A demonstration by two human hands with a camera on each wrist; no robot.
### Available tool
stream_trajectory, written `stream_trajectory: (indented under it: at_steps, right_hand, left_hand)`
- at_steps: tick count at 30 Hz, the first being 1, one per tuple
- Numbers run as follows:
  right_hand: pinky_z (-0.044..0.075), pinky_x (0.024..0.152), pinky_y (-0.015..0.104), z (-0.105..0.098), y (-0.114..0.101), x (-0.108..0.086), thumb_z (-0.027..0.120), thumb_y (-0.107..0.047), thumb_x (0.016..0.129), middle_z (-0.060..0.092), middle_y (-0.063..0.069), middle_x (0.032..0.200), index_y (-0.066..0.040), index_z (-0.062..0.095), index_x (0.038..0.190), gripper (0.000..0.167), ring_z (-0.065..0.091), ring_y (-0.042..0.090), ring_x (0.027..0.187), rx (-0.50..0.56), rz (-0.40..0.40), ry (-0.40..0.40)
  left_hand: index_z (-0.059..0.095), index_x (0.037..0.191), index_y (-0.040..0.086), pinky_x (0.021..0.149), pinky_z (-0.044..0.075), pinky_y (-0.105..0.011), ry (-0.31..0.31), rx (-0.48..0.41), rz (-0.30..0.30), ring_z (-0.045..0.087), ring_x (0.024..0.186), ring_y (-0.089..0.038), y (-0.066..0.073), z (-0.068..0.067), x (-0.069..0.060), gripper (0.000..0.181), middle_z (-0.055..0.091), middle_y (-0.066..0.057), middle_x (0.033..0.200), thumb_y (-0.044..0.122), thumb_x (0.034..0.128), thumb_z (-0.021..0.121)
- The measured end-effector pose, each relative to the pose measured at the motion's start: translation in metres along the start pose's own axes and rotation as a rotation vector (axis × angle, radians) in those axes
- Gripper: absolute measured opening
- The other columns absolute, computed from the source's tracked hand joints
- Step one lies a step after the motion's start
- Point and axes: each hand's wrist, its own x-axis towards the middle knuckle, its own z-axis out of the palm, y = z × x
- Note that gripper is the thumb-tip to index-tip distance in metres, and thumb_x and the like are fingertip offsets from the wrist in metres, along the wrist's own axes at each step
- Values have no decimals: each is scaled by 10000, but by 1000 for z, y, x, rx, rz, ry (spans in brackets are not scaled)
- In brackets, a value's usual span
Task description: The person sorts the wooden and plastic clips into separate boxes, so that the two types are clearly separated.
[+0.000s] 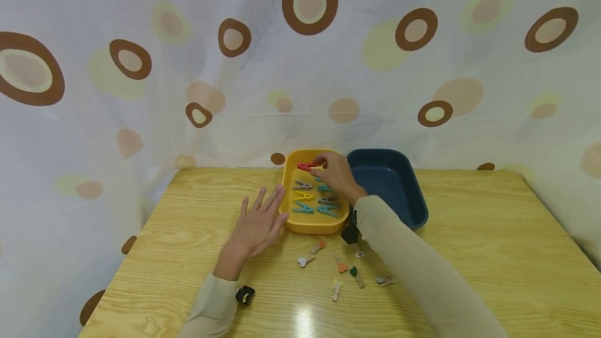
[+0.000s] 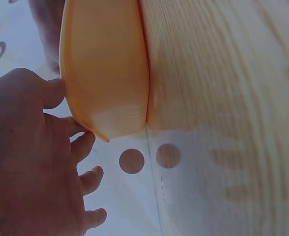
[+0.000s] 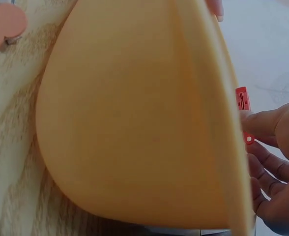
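Note:
A yellow tray [image 1: 315, 227] holds several plastic clothespins, among them a grey one [image 1: 302, 185], a yellow one [image 1: 303, 196] and a blue one [image 1: 303, 208]. Over the far part of the tray, my right hand [image 1: 335, 173] pinches a red clothespin [image 1: 307, 166] between thumb and fingers. The right wrist view shows this red clothespin [image 3: 244, 113] at the fingertips, just past the tray's rim. My left hand [image 1: 257, 227] has its fingers extended at the tray's left side. Up close, its thumb and index finger touch the rim of the tray [image 2: 105, 64].
A dark blue tray [image 1: 387, 186] stands right of the yellow one, partly behind my right forearm. Several small wooden clothespins with hearts, including a green-heart one [image 1: 357, 277] and a white-heart one [image 1: 305, 261], lie in front. A patterned cloth [image 1: 310, 93] hangs behind the table [image 1: 188, 223].

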Motion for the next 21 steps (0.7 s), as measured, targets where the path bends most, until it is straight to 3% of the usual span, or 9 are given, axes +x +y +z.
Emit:
stream_trajectory:
  at_steps: [21]
  right_hand:
    - [540, 936, 455, 15, -3, 20, 783, -167, 929, 723, 145, 1154, -4, 742, 1164, 289, 658, 304, 1049, -131, -13, -7]
  left_hand:
    - [207, 1659, 148, 1206, 77, -666, 22, 21, 4, 114, 1569, -337, -5, 5, 3, 636, 165, -12, 1714, 476, 1120, 284]
